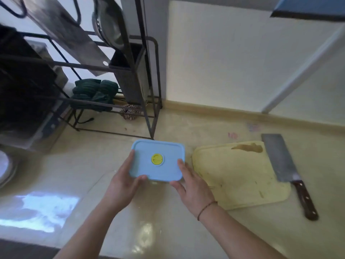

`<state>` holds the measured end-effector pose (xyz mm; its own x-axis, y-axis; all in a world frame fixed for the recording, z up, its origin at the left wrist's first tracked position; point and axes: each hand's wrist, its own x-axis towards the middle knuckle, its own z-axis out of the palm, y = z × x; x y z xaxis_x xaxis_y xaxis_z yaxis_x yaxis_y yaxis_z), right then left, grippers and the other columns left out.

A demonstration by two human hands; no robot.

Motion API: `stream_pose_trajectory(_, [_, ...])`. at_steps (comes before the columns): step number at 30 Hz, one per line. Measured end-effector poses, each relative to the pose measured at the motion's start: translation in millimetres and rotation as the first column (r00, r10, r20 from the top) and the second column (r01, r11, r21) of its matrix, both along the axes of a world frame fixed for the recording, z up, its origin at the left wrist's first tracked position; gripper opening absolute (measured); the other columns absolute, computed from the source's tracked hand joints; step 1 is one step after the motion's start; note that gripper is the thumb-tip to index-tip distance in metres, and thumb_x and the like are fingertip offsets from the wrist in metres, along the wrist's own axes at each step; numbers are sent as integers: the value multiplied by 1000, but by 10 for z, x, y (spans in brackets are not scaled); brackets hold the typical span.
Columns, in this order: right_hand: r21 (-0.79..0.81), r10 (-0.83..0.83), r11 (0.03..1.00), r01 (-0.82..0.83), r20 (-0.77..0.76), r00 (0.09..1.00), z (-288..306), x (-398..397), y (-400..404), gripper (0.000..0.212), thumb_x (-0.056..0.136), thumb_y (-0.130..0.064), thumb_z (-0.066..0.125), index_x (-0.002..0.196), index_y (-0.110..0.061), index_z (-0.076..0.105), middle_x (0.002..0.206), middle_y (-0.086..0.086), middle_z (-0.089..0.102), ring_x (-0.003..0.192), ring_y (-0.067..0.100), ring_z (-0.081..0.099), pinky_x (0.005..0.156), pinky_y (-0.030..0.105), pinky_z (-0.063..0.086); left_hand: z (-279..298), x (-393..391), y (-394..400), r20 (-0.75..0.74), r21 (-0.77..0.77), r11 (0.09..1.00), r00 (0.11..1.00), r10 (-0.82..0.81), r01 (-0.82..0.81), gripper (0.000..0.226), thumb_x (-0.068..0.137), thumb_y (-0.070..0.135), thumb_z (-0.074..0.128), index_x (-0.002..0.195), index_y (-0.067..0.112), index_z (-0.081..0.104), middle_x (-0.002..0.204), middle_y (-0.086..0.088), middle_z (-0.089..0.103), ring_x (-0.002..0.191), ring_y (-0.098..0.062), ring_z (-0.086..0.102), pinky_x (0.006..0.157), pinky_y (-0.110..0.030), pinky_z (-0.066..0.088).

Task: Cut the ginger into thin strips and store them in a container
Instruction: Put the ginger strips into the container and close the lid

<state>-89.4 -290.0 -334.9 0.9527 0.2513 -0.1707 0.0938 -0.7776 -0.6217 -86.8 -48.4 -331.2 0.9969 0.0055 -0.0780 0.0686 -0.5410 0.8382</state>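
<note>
On the countertop (168, 230), the left hand (121, 182) and right hand (192, 187) grip opposite sides of the container (149, 172), its blue lid (158, 159) on, contents hidden. The yellow cutting board (240, 174) lies just right, the cleaver (281, 161) along its far edge; a metal rack (130, 71) stands behind.

A black metal rack (147, 86) stands beyond the grip. Green cloths (95, 94) lie on its lower shelf, far left.

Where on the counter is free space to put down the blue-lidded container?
Bare counter lies left of the container, between the metal rack and the near edge. More lies behind the cutting board, toward the wall. The right is crowded: the board and the cleaver.
</note>
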Motion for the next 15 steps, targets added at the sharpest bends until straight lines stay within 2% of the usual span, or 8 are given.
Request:
stream_pose_trajectory(1, [-5,26,1000,-26,-41,999,52,1,-35,111,82,-90,16,162,-15,32,162,10,43,145,27,48,116,28,34,-4,-36,-25,35,-12,999,999,33,-33,83,76,59,67,147,45,27,147,27,37,132,16,38,110,-23,36])
stream_pose_trajectory(2, [-1,31,1000,-31,-33,999,111,-1,-85,113,81,-92,16,161,-15,34,161,9,44,146,26,45,118,28,32,-4,-77,-60,90,19,996,992,89,-91,82,76,59,68,148,41,32,151,22,36,138,13,33,115,-26,33])
stream_pose_trajectory(3, [3,18,1000,-18,16,1000,169,-16,-175,105,86,-88,22,158,-14,41,157,10,49,144,25,46,118,28,32,10,-124,-117,148,68,984,977,155,-166,82,78,57,68,150,35,37,156,13,35,145,0,30,117,-32,30])
stream_pose_trajectory(5, [12,-64,998,63,189,980,190,-116,-503,72,97,-60,45,146,-9,55,141,14,63,133,22,50,112,27,36,63,-253,-286,302,160,951,930,208,-265,76,83,52,65,148,20,44,157,-7,35,146,-27,32,116,-38,27])
stream_pose_trajectory(7, [-17,-220,972,236,299,928,164,-274,-1015,55,95,-43,52,132,-5,65,124,16,70,121,24,54,105,31,41,112,-367,-540,488,213,954,869,86,-214,63,86,41,62,139,10,48,147,-18,43,135,-36,39,116,-36,26])
stream_pose_trajectory(9, [-94,-396,888,450,344,851,93,-444,-1658,54,92,-42,49,122,-2,69,115,18,72,112,36,62,103,39,43,119,-445,-843,587,266,963,801,-116,-55,50,87,31,64,132,11,53,138,-15,50,130,-33,45,117,-36,28])
stream_pose_trajectory(12, [-249,-538,735,631,351,766,-62,-621,-2600,57,85,-41,49,111,5,70,107,29,72,100,49,68,94,45,36,40,-478,-1373,544,343,924,767,-341,168,38,90,31,65,126,22,59,133,-6,57,118,-33,57,110,-40,40])
stream_pose_trajectory(15, [-288,-668,651,702,222,711,-177,-696,-3076,49,89,-27,74,125,5,66,116,33,68,110,51,62,99,52,40,-92,-473,-1911,380,351,920,872,-310,174,37,89,40,63,124,27,60,135,-2,58,117,-32,56,100,-46,46])
